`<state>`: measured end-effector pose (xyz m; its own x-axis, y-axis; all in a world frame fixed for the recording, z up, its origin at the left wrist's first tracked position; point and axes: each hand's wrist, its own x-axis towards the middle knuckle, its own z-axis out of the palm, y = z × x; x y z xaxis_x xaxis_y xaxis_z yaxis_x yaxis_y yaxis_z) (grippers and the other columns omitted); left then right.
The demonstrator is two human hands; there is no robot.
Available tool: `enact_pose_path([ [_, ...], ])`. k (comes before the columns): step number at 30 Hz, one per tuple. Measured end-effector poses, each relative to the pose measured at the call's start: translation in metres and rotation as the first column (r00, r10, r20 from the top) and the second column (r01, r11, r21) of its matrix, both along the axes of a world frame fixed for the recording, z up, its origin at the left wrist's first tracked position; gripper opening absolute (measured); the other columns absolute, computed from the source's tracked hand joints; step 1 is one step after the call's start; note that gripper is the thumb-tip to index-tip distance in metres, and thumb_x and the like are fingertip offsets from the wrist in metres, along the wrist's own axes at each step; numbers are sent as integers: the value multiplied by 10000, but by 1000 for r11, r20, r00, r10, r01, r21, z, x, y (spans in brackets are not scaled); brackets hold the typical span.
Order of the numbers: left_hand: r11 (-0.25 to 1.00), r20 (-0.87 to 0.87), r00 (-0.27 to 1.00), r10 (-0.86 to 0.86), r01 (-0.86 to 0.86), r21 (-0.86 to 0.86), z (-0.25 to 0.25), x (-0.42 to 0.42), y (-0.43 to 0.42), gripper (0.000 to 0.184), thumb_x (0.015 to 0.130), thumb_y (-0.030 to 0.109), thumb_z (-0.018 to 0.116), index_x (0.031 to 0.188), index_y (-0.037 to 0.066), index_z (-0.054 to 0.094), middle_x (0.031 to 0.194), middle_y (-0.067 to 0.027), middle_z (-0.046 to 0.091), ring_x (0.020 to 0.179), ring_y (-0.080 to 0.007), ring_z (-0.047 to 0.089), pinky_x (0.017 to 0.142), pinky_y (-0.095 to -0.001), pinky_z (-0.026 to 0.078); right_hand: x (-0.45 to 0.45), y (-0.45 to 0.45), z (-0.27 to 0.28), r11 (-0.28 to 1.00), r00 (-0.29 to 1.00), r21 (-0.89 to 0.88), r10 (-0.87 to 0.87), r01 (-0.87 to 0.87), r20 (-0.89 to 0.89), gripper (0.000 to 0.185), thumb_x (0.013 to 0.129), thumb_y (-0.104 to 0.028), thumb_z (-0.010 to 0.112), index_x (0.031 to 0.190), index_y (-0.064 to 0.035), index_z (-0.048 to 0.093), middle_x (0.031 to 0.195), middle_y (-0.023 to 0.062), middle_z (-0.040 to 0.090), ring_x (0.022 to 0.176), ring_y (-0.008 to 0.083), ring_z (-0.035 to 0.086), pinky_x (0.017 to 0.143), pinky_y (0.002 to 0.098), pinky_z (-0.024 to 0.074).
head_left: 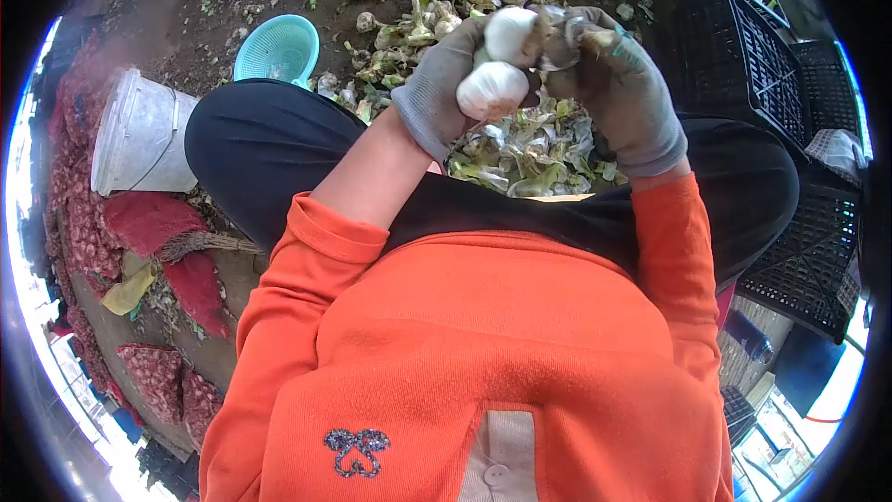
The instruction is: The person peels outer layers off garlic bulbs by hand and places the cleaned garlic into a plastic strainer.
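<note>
Two white garlic bulbs sit together in my gloved left hand, whose fingers are wrapped round them from the left. The lower garlic bulb shows its whole pale side, while the upper garlic bulb meets a brownish, slightly blurred patch of skin or root. My right hand, in a dirty grey glove, is closed at that brownish end with its fingers bent inward. Its fingertips are partly smeared. Below both hands, between my legs, lies a heap of garlic peelings.
Many unpeeled garlic bulbs cover the ground ahead. A turquoise basket stands at the left front, near a white bucket. Black plastic crates are stacked on the right. Red net sacks lie on the left.
</note>
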<state>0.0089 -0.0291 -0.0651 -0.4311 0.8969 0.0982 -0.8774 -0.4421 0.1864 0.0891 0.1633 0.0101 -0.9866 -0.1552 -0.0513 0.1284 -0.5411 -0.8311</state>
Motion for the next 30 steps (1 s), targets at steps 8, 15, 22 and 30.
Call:
enact_pose_path([
  [8,961,-188,979,76,-123,-249,28,0,-13,442,1020,378,377,1240,28,534,1019,-127,680,785,-219,698,655,-315,603,6,-7,22,434,971,870,-53,233,-234,331,919,-228,638,1161,-7,597,920,91,668,837,178,639,728,308,511],
  [15,973,-150,983,104,-132,-192,17,3,-12,364,1024,300,385,1205,28,546,1093,-122,646,898,-196,673,706,-306,594,5,-24,23,141,802,834,229,533,-551,283,852,-142,706,1103,-50,611,969,165,676,865,256,688,738,318,519],
  [22,720,-190,842,505,-532,-444,13,-26,-31,350,1019,293,332,1137,62,567,955,-104,680,830,-231,693,733,-377,595,16,-27,32,283,960,947,188,150,-208,244,905,-97,607,1136,-20,617,935,127,671,840,209,646,753,322,500],
  [30,561,-69,671,738,-667,-489,4,-67,-73,308,937,302,407,1016,78,603,917,-83,649,779,-249,656,690,-413,575,27,-14,12,-310,927,947,373,87,37,272,808,-24,545,1072,-10,609,1037,181,622,992,373,598,835,443,481],
])
